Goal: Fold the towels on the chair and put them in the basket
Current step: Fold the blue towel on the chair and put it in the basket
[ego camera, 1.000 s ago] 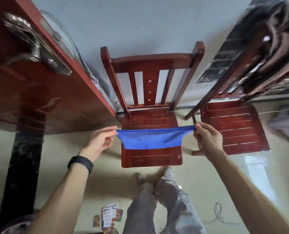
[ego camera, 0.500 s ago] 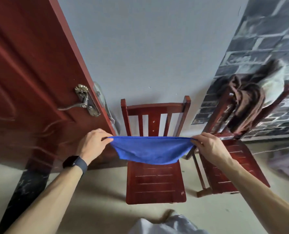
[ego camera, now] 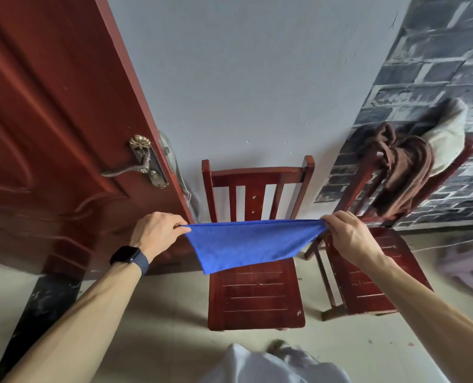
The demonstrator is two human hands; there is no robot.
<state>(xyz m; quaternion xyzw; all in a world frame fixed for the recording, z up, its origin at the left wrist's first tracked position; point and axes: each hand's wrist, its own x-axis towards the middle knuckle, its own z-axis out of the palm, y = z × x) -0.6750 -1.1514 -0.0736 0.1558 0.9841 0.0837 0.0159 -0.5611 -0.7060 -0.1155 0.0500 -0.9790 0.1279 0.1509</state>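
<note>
A blue towel [ego camera: 250, 243], folded double, hangs stretched in the air in front of a red wooden chair [ego camera: 257, 297]. My left hand [ego camera: 158, 233] pinches its left top corner and my right hand [ego camera: 346, 234] pinches its right top corner. The towel's lower edge hangs just above the chair's bare seat. A brown towel [ego camera: 404, 172] and a pale cream towel [ego camera: 446, 136] are draped over the backrest of a second red chair [ego camera: 368, 275] on the right. No basket is in view.
A dark red door [ego camera: 50, 134] with a brass handle [ego camera: 142, 164] stands open at the left, close to my left arm. A grey wall is behind the chairs, brick-pattern wallpaper at the right. A pale stool [ego camera: 470, 266] sits blurred at the far right.
The view has tilted upward and both hands have lifted the stretched blue towel off the seat; its lower edge now hangs slanted, lower on the left.
</note>
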